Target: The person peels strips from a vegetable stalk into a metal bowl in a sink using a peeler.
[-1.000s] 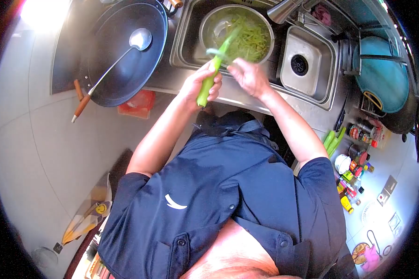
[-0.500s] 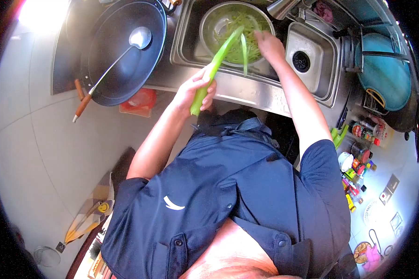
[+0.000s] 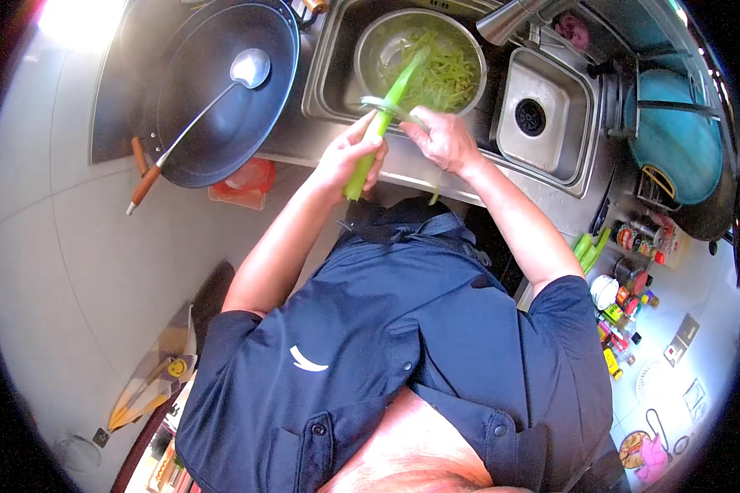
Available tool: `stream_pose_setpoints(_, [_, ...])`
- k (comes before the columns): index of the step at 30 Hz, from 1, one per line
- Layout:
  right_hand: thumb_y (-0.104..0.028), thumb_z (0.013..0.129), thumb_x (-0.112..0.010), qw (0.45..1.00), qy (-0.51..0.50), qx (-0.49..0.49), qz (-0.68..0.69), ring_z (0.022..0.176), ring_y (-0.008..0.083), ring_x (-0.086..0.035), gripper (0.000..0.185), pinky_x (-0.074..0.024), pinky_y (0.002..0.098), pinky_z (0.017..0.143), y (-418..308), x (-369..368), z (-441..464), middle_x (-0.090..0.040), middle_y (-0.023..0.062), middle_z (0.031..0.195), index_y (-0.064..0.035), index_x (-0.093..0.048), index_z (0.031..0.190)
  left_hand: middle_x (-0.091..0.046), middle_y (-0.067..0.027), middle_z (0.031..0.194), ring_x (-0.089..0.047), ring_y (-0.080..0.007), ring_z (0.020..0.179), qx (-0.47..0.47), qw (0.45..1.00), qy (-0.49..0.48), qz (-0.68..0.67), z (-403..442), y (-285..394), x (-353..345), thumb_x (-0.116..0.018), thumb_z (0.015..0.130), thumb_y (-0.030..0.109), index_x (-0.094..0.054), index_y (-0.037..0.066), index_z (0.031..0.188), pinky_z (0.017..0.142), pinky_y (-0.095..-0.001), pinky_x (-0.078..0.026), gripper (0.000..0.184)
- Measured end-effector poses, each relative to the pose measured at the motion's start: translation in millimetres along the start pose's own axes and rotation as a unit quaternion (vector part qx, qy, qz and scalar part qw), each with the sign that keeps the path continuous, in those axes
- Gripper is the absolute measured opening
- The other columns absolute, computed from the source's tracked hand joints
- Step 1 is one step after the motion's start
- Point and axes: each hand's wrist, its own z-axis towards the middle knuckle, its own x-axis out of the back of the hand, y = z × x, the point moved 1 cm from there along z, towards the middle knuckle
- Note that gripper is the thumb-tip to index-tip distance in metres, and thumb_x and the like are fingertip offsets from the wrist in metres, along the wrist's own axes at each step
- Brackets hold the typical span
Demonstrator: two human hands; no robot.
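Note:
My left hand (image 3: 351, 156) is wrapped round the lower part of a bright green stalk (image 3: 400, 86), apparently celery, which slants up and away over the sink. My right hand (image 3: 446, 140) is closed on a peeler (image 3: 381, 104). Its pale head lies across the stalk just above my left fingers. Beyond the stalk, a round metal bowl (image 3: 368, 53) sits in the larger sink basin, with thin green strips (image 3: 450, 76) heaped mostly on its right side. The stalk's far end reaches over the bowl.
A dark wok (image 3: 197, 123) with a ladle (image 3: 251, 69) in it stands left. The small sink basin (image 3: 510, 135) lies right, below the faucet (image 3: 500, 23). More green stalks (image 3: 590, 249) and several condiment bottles (image 3: 619, 316) line the right counter. A red bag (image 3: 242, 182) hangs below the wok.
My right hand has come back from over the bowl toward me, and the peeler now crosses the stalk near my left hand. The loose strip hanging by the bowl is gone from there.

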Motion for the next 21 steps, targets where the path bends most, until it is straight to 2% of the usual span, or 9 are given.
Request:
stream_pose_setpoints(2, [-0.057, 0.101, -0.049, 0.996, -0.004, -0.078, -0.035, 0.084, 0.0407, -0.07, 0.046, -0.0555, 0.0512, 0.073, 13.8, 7.1, 11.7, -0.072, 0.0193, 0.087, -0.016, -0.068, 0.114, -0.051, -0.004, 0.081, -0.048, -0.0113, 0.052, 0.0, 1.0, -0.003, 0.01, -5.3, 2.3, -1.8, -0.063, 0.099, 0.026, -0.033, 0.015, 0.158, 0.041, -0.024, -0.041, 0.067])
stream_pose_setpoints(4, [-0.06, 0.103, -0.043, 0.985, 0.008, -0.152, -0.084, 0.093, 0.0394, -0.071, 0.059, -0.0554, 0.0506, 0.08, 64.7, 6.4, 34.6, -0.073, 0.0188, 0.103, -0.0102, -0.067, 0.122, -0.051, -0.004, 0.081, -0.048, -0.0113, 0.052, 0.001, 1.0, -0.008, 0.022, -12.3, 2.8, -1.1, -0.063, 0.099, 0.026, -0.032, 0.015, 0.159, 0.041, -0.0239, -0.041, 0.068])
stream_pose_setpoints(5, [-0.061, 0.102, -0.043, 0.955, -0.063, -0.289, -0.03, 0.098, 0.0388, -0.071, 0.061, -0.0549, 0.0495, 0.083, 64.8, 23.1, 46.3, -0.073, 0.0184, 0.109, -0.0082, -0.067, 0.123, -0.051, -0.0039, 0.081, -0.048, -0.0112, 0.052, 0.009, 0.999, -0.011, 0.032, -16.0, 1.7, 1.0, -0.063, 0.099, 0.027, -0.032, 0.015, 0.159, 0.041, -0.0237, -0.041, 0.069])
stream_pose_setpoints(6, [-0.059, 0.102, -0.045, 0.966, 0.006, -0.223, -0.129, 0.097, 0.0392, -0.071, 0.059, -0.0544, 0.0501, 0.083, 96.5, 21.3, 53.6, -0.073, 0.0196, 0.105, -0.0085, -0.067, 0.124, -0.051, -0.0039, 0.081, -0.048, -0.0111, 0.052, 0.016, 0.999, -0.014, 0.043, -18.8, 0.7, 2.4, -0.064, 0.099, 0.028, -0.032, 0.015, 0.16, 0.041, -0.0234, -0.041, 0.07])
stream_pose_setpoints(10, [-0.051, 0.1, -0.051, 0.946, 0.044, -0.23, -0.224, 0.098, 0.0398, -0.07, 0.05, -0.0548, 0.0495, 0.083, 108.5, 46.3, 65.9, -0.074, 0.0198, 0.101, -0.0107, -0.066, 0.126, -0.053, -0.0057, 0.08, -0.05, -0.0134, 0.052, 0.016, 0.999, -0.033, 0.012, -25.1, -2.4, 4.6, -0.065, 0.097, 0.027, -0.028, 0.013, 0.161, 0.042, -0.0253, -0.042, 0.075])
stream_pose_setpoints(15, [-0.042, 0.097, -0.058, 0.944, 0.12, -0.17, -0.255, 0.098, 0.0395, -0.07, 0.04, -0.0551, 0.0501, 0.083, 99.4, 44.9, 75.6, -0.074, 0.019, 0.106, -0.0114, -0.067, 0.121, -0.054, -0.0063, 0.089, -0.05, -0.0135, 0.057, 0.012, 0.994, -0.028, -0.104, -24.4, -6.0, 10.3, -0.059, 0.1, 0.027, -0.045, 0.007, 0.142, 0.043, -0.0252, -0.042, 0.048])
stream_pose_setpoints(17, [-0.029, 0.095, -0.06, 0.939, 0.241, -0.021, -0.245, 0.093, 0.0387, -0.071, 0.027, -0.056, 0.0489, 0.08, 108.8, 33.2, 81.1, -0.073, 0.0172, 0.105, -0.0104, -0.067, 0.114, -0.053, -0.0068, 0.092, -0.051, -0.0135, 0.06, 0.012, 0.99, -0.025, -0.139, -21.6, -7.4, 10.1, -0.058, 0.101, 0.027, -0.048, 0.005, 0.134, 0.043, -0.0252, -0.042, 0.04])
stream_pose_setpoints(19, [-0.022, 0.093, -0.06, 0.934, 0.172, -0.016, -0.314, 0.09, 0.0376, -0.072, 0.023, -0.057, 0.0478, 0.077, 112.5, 28.2, 87.1, -0.072, 0.0162, 0.103, -0.0105, -0.067, 0.111, -0.053, -0.0083, 0.097, -0.052, -0.0137, 0.066, 0.024, 0.978, -0.047, -0.204, -20.0, -6.7, 12.4, -0.057, 0.102, 0.028, -0.05, 0.003, 0.119, 0.045, -0.0252, -0.044, 0.031])
stream_pose_setpoints(21, [-0.016, 0.091, -0.06, 0.918, 0.103, -0.011, -0.382, 0.088, 0.0365, -0.072, 0.02, -0.0579, 0.0466, 0.074, 111.7, 28.1, 90.2, -0.071, 0.0151, 0.102, -0.0105, -0.067, 0.108, -0.054, -0.0085, 0.098, -0.052, -0.014, 0.065, 0.022, 0.979, -0.048, -0.196, -19.2, -5.0, 11.5, -0.057, 0.102, 0.028, -0.05, 0.003, 0.119, 0.045, -0.0257, -0.044, 0.031])
